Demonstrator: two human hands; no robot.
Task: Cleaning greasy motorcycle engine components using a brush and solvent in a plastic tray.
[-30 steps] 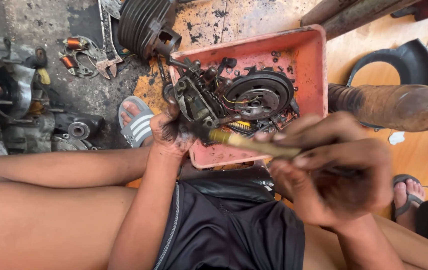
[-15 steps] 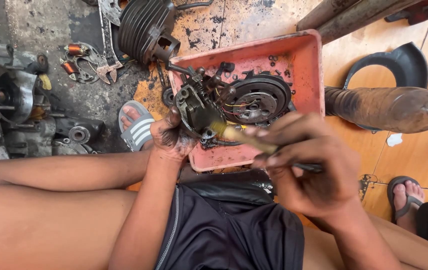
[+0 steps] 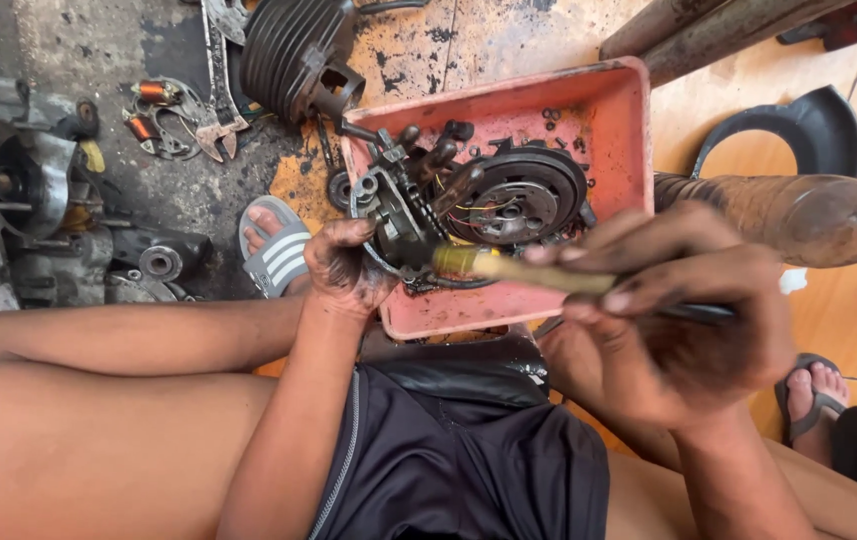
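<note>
My left hand (image 3: 349,268), black with grease, grips a grey metal engine part (image 3: 394,215) at the near left corner of a red plastic tray (image 3: 609,120). In my right hand (image 3: 674,320) is a long brush with a pale handle (image 3: 539,272); its yellowish tip (image 3: 454,260) touches the part just beside my left fingers. A round dark flywheel assembly (image 3: 519,195) with coloured wires lies in the tray behind the part.
A ribbed black engine cylinder (image 3: 294,50) lies past the tray. Wrenches and copper coils (image 3: 184,115) sit at the upper left, an engine case (image 3: 24,200) at the left edge. A brownish plastic bottle (image 3: 789,215) and a black fender (image 3: 784,130) lie to the right. Another person's sandalled foot (image 3: 814,390) is at the lower right.
The brush tip has moved left and closer to the engine part, now touching it beside my left fingers. My right hand has followed it toward the tray.
</note>
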